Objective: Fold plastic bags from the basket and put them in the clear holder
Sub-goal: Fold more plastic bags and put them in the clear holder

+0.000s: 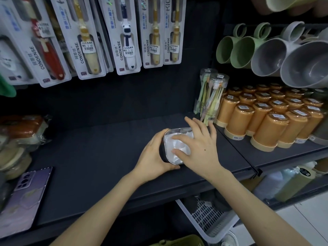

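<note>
left grip [152, 155] clamped round the clear holder [174, 130], toward the right end of the shelf [88, 157]. right grip [200, 148] apart, fingers spread, pressing the plastic bags [175, 145] inside it.

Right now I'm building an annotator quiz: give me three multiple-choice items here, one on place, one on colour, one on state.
1. Where does the phone lie? A. on the floor B. on the shelf, at its left end C. held in a hand
2. What colour are the two leftmost hanging mugs? A. red B. blue C. green
3. What is the right hand doing? A. pressing the plastic bags into the clear holder B. hanging idle C. making an empty fist
B: it lies flat near the shelf's left edge. C: both are pale green. A: spread fingers lie on the bags; the left hand grips the holder.
</note>
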Action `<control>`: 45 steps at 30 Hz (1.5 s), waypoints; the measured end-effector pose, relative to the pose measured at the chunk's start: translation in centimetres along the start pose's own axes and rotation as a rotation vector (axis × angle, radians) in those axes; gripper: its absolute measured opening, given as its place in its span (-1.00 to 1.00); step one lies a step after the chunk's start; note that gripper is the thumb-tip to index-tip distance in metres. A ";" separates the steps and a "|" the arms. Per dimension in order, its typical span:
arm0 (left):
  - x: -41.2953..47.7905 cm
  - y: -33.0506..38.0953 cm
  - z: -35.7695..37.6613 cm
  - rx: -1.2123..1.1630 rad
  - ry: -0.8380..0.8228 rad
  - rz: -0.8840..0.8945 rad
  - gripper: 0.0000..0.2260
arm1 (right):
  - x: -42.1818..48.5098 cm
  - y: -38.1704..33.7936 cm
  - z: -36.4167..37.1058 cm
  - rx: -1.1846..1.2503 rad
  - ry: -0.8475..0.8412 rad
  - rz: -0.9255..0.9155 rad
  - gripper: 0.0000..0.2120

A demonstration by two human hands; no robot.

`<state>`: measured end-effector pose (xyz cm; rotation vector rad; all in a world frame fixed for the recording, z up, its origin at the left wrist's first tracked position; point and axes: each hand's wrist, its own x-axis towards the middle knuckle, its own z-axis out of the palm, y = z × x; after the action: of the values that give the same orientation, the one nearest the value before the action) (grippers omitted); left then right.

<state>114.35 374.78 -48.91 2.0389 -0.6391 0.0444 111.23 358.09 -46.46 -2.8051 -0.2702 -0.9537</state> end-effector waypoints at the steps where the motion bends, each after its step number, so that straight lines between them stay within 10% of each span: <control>1: 0.0 0.0 0.0 0.001 -0.002 0.005 -0.09 | 0.1 0.2 0.2 0.005 -0.033 0.004 -0.65; 24: 0.3 0.2 -0.1 -0.016 -0.016 0.001 -0.12 | 1.9 -0.4 2.0 -0.115 -0.109 -0.059 -0.73; 32: 2.6 -0.8 -0.1 -0.162 -0.022 -0.123 -0.10 | -3.7 2.9 -1.7 -0.026 0.105 0.289 -0.73; 45: 8.1 -2.6 0.1 -0.290 -0.039 -0.337 -0.07 | -8.7 4.5 3.8 -0.129 -0.250 0.395 -0.53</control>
<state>122.53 372.33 -48.71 1.8419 -0.2976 -0.2722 107.64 353.54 -55.22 -2.9293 0.3185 -0.5507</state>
